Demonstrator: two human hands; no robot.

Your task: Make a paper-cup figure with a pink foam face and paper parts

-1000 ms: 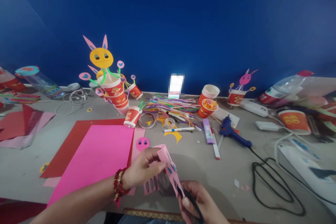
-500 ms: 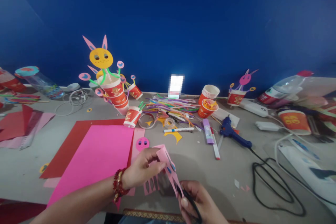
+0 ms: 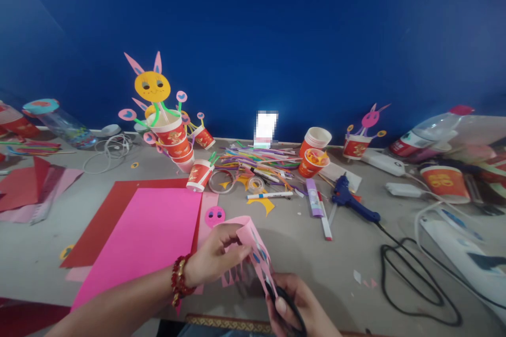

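My left hand (image 3: 219, 254) pinches a strip of pink paper (image 3: 250, 231) with blue shapes on it and cut-out gaps along its lower edge. The strip curls over the fingers and hangs down behind the hand. In my right hand (image 3: 302, 303) is a pair of black-handled scissors (image 3: 290, 309), fingers wrapped round the handles. The scissor blades point up into the pink paper, lying along the blue shapes. Just behind my left hand, a round magenta face with drawn eyes (image 3: 215, 216) rests on pale pink paper.
Magenta sheet (image 3: 150, 242) and red sheet (image 3: 106, 221) lie at left. Decorated paper cups (image 3: 169, 137) stand behind them. Pipe cleaners (image 3: 256, 157), a tape roll (image 3: 256, 185) and a marker (image 3: 269, 196) lie mid-table. A blue glue gun (image 3: 353, 200) with a black cord (image 3: 415, 284) is at right.
The scissors have shifted slightly, with the blades now reaching up further along the paper. The pink strip has turned a little and its curled top shows more. My left hand has barely moved.
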